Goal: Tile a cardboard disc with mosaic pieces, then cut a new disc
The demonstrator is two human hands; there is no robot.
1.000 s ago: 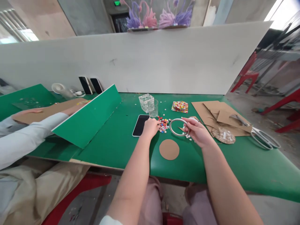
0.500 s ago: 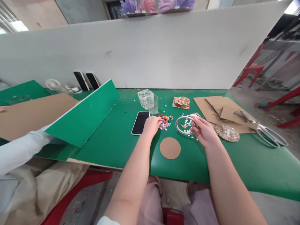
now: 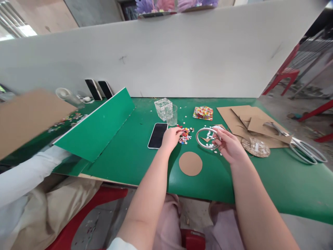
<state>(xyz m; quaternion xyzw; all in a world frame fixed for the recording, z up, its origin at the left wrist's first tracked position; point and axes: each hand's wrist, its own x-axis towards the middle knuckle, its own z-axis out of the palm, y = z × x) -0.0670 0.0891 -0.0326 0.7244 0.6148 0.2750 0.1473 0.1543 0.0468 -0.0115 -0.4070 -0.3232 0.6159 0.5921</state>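
My left hand [image 3: 171,136] rests on the green table [image 3: 125,156] with its fingertips pinched at the edge of a pile of small coloured tiles [image 3: 185,134]. My right hand [image 3: 225,145] grips the near rim of a thin white ring [image 3: 206,138] that lies flat around some white tiles. A brown card disc [image 3: 190,163] lies just in front of both hands. A black phone [image 3: 157,135] lies face up beside my left hand.
A glass cube [image 3: 163,108] and a clear cup [image 3: 172,116] stand behind the tiles, with finished mosaic coasters [image 3: 203,113] to the right. Brown card sheets [image 3: 247,119], large scissors [image 3: 301,146] and a speckled disc [image 3: 256,147] lie right. A co-worker's sleeve [image 3: 28,173], brown board [image 3: 26,118] and green divider [image 3: 97,126] occupy the left.
My left fingers have reached a little further into the coloured tiles. My right hand keeps hold of the ring. The co-worker's brown board has lifted and tilted, with tiles showing beneath it.
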